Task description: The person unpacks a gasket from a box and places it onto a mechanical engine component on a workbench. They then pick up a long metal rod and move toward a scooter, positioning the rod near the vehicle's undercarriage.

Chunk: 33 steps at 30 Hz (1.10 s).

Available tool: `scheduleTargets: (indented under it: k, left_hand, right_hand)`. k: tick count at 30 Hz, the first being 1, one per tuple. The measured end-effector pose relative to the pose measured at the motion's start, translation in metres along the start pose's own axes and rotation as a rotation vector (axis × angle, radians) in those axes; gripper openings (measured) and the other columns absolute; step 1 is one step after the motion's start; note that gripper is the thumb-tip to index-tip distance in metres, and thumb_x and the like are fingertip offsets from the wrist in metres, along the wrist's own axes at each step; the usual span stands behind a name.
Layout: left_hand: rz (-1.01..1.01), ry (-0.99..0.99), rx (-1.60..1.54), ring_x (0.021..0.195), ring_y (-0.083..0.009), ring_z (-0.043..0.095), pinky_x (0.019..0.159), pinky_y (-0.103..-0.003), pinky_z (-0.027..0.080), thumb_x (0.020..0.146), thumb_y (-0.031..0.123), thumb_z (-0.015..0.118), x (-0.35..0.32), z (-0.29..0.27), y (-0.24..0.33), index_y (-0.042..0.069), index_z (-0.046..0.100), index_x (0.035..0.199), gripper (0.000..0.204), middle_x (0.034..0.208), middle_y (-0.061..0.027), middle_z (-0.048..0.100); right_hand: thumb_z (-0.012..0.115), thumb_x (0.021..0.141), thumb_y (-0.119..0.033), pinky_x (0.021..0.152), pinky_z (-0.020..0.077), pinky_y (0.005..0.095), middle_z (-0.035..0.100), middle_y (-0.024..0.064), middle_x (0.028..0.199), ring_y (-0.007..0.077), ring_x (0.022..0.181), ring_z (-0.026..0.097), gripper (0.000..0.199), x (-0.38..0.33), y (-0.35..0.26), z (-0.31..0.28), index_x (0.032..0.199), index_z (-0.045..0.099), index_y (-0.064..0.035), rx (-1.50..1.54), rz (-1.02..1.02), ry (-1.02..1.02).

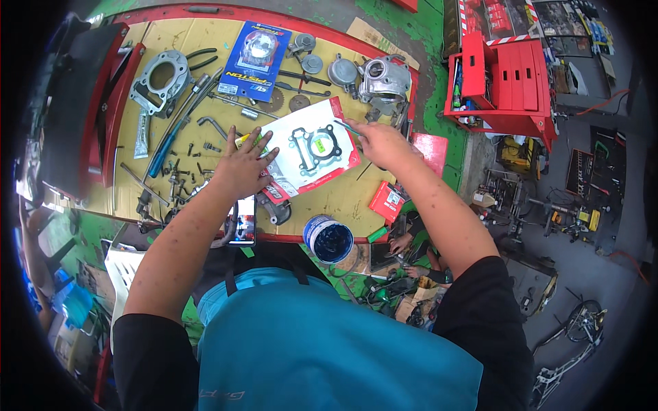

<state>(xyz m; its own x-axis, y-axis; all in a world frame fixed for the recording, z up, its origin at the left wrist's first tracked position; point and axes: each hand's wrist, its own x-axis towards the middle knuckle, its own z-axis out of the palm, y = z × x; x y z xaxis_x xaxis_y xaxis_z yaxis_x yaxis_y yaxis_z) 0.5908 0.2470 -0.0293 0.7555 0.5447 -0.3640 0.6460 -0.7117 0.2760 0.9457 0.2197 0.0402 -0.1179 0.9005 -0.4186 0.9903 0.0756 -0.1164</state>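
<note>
A gasket pack [284, 135], white with red edges, lies tilted on the workbench. In its middle shows a dark-edged engine gasket [304, 152] with a large round opening and a small green label. My left hand [241, 170] presses on the pack's left edge, fingers spread. At the pack's upper right corner, my right hand [381, 145] is closed around a slim green tool [348, 126]; its tip is too small to make out. Above the pack lie a dark toothed disc [299, 103] and a blue piston package [252, 63].
A metal cylinder block [159, 81], a cylinder head [385, 81], and many bolts and tools surround the pack. An opened blue tub [329, 240] stands at the near edge beside a phone [243, 222]. A small red box [386, 201] lies right. Another person's hands [401, 244] work below.
</note>
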Motion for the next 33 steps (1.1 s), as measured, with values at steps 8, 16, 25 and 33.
scheduleTargets:
  k: [8,16,25,33]
  left_hand:
    - [-0.036,-0.145,0.129,0.162,-0.0284,0.021,0.126,-0.072,-0.005,0.099,0.051,0.059,0.010,-0.023,0.014,0.023,0.048,0.160,0.068,0.173,-0.0084,0.031]
    - [-0.058,-0.048,-0.036,0.162,-0.0383,0.018,0.128,-0.065,0.015,0.095,0.058,0.066,0.070,-0.034,0.059,0.030,0.046,0.161,0.075,0.175,-0.0132,0.022]
    - [-0.109,-0.178,0.062,0.163,-0.0448,0.006,0.126,-0.063,0.022,0.095,0.067,0.063,0.083,-0.025,0.068,0.037,0.036,0.165,0.082,0.178,-0.0141,0.009]
    - [-0.126,-0.183,0.098,0.163,-0.0454,0.007,0.125,-0.065,0.024,0.093,0.069,0.063,0.086,-0.025,0.070,0.037,0.035,0.166,0.084,0.178,-0.0154,0.009]
  right_hand:
    - [0.054,0.096,-0.011,0.090,0.0557,0.0489,0.070,0.0144,0.102,0.0341,0.101,0.070,0.056,0.021,-0.011,0.004,0.148,0.061,-0.0313,-0.052,-0.043,-0.049]
    - [0.053,0.099,-0.015,0.089,0.0562,0.0489,0.071,0.0133,0.102,0.0344,0.098,0.072,0.052,0.033,-0.012,-0.015,0.147,0.061,-0.0336,-0.173,-0.130,-0.117]
    - [0.054,0.098,-0.016,0.090,0.0567,0.0485,0.072,0.0145,0.104,0.0344,0.100,0.072,0.053,0.028,0.002,-0.015,0.148,0.061,-0.0339,-0.202,-0.121,-0.154]
    - [0.057,0.091,-0.007,0.091,0.0572,0.0487,0.075,0.0177,0.107,0.0351,0.103,0.072,0.063,0.014,-0.014,-0.003,0.149,0.060,-0.0302,-0.047,0.056,-0.102]
